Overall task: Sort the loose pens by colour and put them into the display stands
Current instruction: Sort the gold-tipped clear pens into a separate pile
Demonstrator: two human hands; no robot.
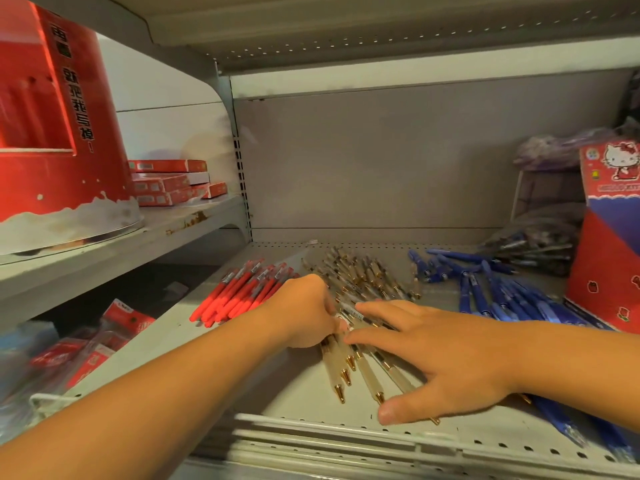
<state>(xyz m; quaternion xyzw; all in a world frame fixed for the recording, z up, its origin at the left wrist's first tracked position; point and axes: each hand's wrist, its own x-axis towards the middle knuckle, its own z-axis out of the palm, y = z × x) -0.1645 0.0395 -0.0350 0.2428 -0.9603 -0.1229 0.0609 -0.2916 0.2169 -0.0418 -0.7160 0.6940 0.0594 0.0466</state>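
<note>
Piles: we count three: red pens [239, 292], gold pens [363, 275], blue pens [485, 296].
Left hand [304, 310]: grasping gold pens.
Right hand [446, 358]: fingers [388, 308] released.

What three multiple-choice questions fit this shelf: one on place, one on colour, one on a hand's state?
1. Where do the red pens lie? A) left of the gold-tipped pens B) on the upper shelf C) in a box
2. Which lie right of the gold-tipped pens? A) green pens B) blue pens C) yellow pens
3. How is the right hand? A) a fist B) flat, fingers spread on gold-tipped pens C) holding a red pen
Answers: 1 A, the red pile is leftmost; 2 B, blue barrels show there; 3 B, its fingers are straight.
</note>
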